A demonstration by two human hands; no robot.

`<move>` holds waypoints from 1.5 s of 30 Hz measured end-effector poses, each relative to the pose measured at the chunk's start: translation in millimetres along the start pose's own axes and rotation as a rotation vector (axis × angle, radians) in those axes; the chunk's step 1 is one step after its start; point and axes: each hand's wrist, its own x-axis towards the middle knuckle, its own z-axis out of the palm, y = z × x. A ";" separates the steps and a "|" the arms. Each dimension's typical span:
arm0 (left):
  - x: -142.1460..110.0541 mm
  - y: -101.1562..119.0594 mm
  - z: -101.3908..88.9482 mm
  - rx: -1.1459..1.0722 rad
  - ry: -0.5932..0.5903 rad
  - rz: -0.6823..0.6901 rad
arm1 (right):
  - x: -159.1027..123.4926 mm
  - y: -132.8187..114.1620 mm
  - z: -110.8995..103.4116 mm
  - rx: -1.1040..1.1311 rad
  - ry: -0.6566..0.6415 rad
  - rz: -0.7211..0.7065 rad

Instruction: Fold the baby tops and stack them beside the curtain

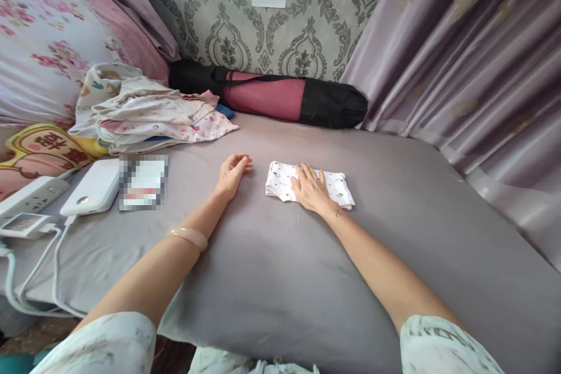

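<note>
R hand (312, 188) is lying flat on a folded white cloth w/ small prints (280, 180), palm down, fingers a bit apart & pointing toward 11 o'clock; it's pressing, not clamping. The cloth is sitting on the grey sheet (280, 269), just R of mid-view. Its long axis is running crosswise, approx 9 to just past 3 o'clock, so one short end is facing 9 & the other is facing 3; the long edges are facing 12 & 6. The corner toward 4 is showing stacked layers.

Taking the cloth as clock centre: L hand (235, 174) is hovering or resting at 9, near but not touching it; can't tell if it's bearing on the sheet. Its fingers are curling loosely & keeping close to each other, pointing approx 1–2; can't tell if thumb & fingertips are meeting. A pale bangle (189, 238) is circling the L forearm.

Further out toward 9, a pixelated flat item (144, 182) is lying beside a white power bank (92, 187), w/ a white power strip (35, 196) beyond. A heap of clothes (153, 108) is lying at 10. A long black & pink bag (267, 97) is stretching along the wall at 11–12; purple curtains (416, 70) are hanging at 2.
</note>
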 end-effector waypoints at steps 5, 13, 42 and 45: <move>0.8 -1.4 -1.4 0.005 0.003 -0.005 | -0.2 7.8 -7.6 0.052 -0.051 -0.025; 1.8 -3.4 -2.4 0.005 0.000 -0.002 | -12.0 31.2 -7.5 0.009 -0.020 0.069; 2.4 -3.8 -3.2 0.059 0.004 -0.002 | -32.0 74.9 -5.3 -0.048 -0.015 0.126; 1.0 -3.1 -2.0 0.111 0.012 0.010 | -31.7 76.1 -8.5 -0.015 -0.032 0.127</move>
